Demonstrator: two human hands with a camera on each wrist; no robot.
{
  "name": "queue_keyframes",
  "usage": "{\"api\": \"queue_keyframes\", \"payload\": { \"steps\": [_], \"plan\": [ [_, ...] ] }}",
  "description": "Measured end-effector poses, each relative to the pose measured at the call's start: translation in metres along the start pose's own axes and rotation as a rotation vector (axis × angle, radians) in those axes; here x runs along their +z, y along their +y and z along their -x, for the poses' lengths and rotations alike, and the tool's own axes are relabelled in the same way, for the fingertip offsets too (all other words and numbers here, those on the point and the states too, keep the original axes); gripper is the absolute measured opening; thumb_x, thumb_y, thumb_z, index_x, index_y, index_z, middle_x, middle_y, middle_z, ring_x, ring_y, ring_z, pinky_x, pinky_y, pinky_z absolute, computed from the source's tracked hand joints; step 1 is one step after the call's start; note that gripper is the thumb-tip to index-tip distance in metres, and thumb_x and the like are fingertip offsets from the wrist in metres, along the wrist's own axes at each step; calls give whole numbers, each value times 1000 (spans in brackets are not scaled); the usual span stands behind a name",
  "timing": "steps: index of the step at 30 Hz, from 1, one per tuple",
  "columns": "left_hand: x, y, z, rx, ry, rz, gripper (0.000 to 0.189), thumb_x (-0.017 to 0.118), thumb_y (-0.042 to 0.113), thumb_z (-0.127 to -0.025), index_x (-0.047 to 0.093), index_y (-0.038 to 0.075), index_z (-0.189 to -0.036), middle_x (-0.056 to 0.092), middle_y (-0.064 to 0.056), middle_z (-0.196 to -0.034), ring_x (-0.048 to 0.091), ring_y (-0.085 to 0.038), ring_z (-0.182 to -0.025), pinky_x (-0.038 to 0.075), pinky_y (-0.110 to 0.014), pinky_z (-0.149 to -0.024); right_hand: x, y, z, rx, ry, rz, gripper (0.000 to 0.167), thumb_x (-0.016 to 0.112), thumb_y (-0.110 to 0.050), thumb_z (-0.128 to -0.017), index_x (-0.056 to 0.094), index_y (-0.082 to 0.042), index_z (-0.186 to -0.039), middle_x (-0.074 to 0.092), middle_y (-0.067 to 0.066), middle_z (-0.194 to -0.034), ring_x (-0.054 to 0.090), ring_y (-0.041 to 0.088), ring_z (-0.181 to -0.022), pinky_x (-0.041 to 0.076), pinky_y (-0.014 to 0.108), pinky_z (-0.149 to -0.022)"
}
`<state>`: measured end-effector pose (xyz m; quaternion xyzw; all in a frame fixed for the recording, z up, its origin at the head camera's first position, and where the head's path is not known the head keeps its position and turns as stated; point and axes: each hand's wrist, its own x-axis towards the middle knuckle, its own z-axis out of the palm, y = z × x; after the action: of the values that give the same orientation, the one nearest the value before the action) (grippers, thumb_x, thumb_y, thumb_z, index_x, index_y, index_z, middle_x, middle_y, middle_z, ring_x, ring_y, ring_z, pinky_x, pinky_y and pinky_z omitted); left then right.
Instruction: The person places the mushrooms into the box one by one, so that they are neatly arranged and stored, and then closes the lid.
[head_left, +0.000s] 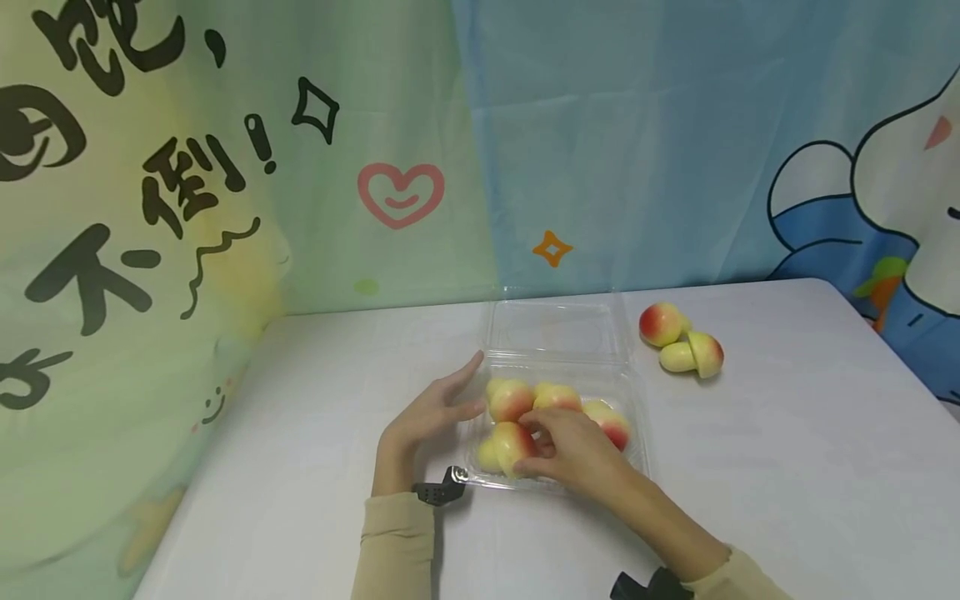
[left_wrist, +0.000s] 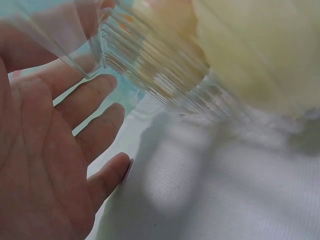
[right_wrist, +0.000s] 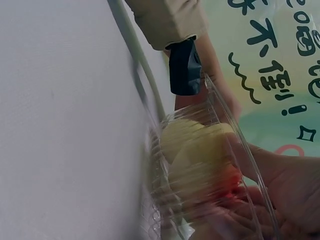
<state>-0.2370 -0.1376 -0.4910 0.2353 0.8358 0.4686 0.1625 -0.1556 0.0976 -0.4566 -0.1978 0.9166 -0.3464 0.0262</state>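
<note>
A clear plastic clamshell box (head_left: 641, 433) stands on the white table with its lid (head_left: 558, 329) swung back. Inside it lie several yellow and red toy mushrooms. My right hand (head_left: 581, 450) reaches over the front wall and holds the front-left toy mushroom (head_left: 512, 446) between thumb and fingers. In the right wrist view that toy mushroom (right_wrist: 200, 160) shows through the box wall, the thumb on its yellow side. Along the box's left side is my left hand (head_left: 435, 412), its fingers extended; the left wrist view shows the palm (left_wrist: 40, 150) close to the ribbed clear wall.
Two more toy mushrooms (head_left: 663, 324) lie together on the table right of the box, towards the back. A printed curtain (head_left: 637, 125) hangs behind the table (head_left: 750, 483) and along its left side. Each wrist wears a black strap-on device (head_left: 442, 490).
</note>
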Motion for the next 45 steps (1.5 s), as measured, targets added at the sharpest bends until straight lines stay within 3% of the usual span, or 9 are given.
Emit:
{"api": "queue_keyframes", "payload": {
  "steps": [4, 14, 19, 24, 29, 40, 45],
  "plan": [
    [0, -1, 0, -8, 0, 0, 73, 61, 30, -91, 22, 22, -152, 21, 12, -156, 17, -12, -145, 13, -38, -121, -1, 0, -1, 14, 4, -46, 42, 86, -29, -65, 70, -9, -99, 71, -3, -91, 68, 9, -79, 56, 22, -70],
    [0, -3, -2, -4, 8, 14, 73, 62, 30, -91, 23, 24, -152, 22, 13, -156, 17, -13, -146, 13, -39, -121, -1, 5, 0, -166, 87, 79, 43, 83, -22, -69, 72, -8, -107, 70, 1, -97, 61, 13, -83, 52, 24, -73],
    [0, -3, -1, -7, 9, 20, 72, 63, 31, -90, 23, 24, -151, 22, 13, -156, 17, -12, -146, 13, -39, -121, 3, 5, -1, -131, 84, 43, 42, 82, -21, -70, 71, -10, -108, 72, -3, -98, 63, 10, -83, 53, 24, -74],
    [0, -3, -1, -14, 8, 18, 72, 62, 32, -91, 24, 25, -151, 22, 14, -155, 17, -11, -145, 13, -38, -121, 9, 1, -1, -69, 120, 35, 35, 83, -23, -68, 72, -14, -100, 67, -10, -87, 55, 9, -74, 46, 20, -66],
    [1, -2, -2, -7, 8, 30, 72, 62, 31, -91, 24, 24, -151, 22, 14, -155, 17, -10, -145, 13, -37, -121, 10, 0, 0, -93, 149, 69, 38, 84, -26, -68, 71, -12, -101, 65, -8, -85, 55, 9, -74, 46, 18, -64],
    [1, -2, -2, -3, 10, 29, 72, 62, 31, -91, 24, 22, -151, 22, 13, -156, 16, -9, -145, 13, -36, -121, -7, 0, 1, -120, 126, 101, 40, 83, -27, -70, 72, -16, -107, 69, -6, -91, 60, 10, -80, 50, 25, -72],
    [1, -1, -1, -10, 7, 38, 72, 62, 31, -91, 24, 23, -151, 22, 13, -156, 16, -9, -146, 12, -37, -121, -25, 1, 1, -122, 160, 83, 42, 82, -29, -73, 70, -15, -111, 70, -3, -98, 63, 13, -83, 54, 28, -75]
  ]
}}
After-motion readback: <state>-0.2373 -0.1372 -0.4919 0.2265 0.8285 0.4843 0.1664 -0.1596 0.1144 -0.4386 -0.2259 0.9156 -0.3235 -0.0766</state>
